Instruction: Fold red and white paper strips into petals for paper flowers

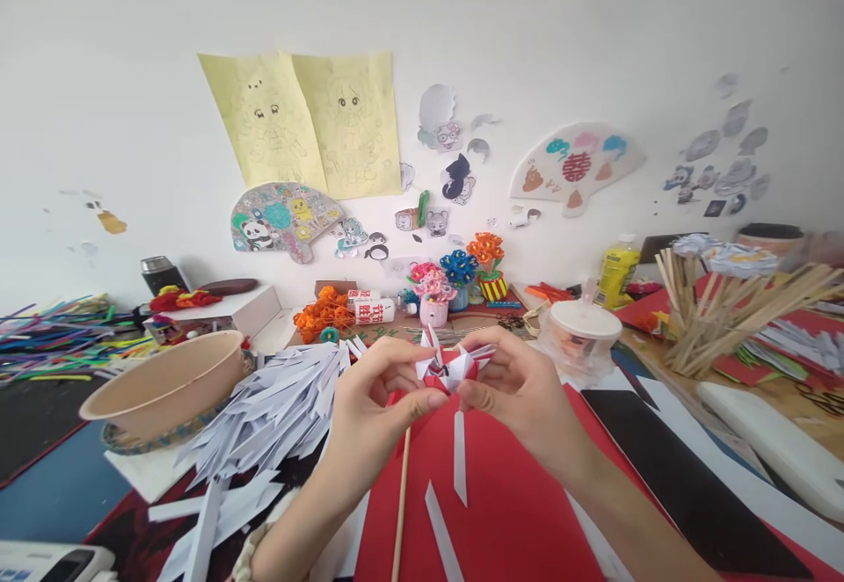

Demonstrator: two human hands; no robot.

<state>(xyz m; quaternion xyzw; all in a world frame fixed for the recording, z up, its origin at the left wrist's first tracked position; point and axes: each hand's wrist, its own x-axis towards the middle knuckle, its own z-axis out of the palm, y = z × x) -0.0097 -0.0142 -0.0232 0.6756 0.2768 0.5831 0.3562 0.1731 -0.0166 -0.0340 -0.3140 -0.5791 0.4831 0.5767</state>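
Between my two hands is a small red-and-white folded paper piece [448,369], with pointed strips sticking out of its top and right side. My left hand [389,384] pinches its left edge between thumb and fingers. On the other side, my right hand [505,375] grips the right edge the same way. Below them lies a red sheet [514,494] bearing two loose white paper strips [460,463] and a thin wooden stick [402,512]. A large heap of folded white paper strips [283,406] spreads out left of my left hand.
A beige bowl [164,384] stands at the left. Behind my hands are pipe-cleaner flowers [458,267] in small pots. To the right are a lidded cup [585,323], a black phone-like slab [686,476], a white case [778,446] and a bundle of wooden sticks [692,327].
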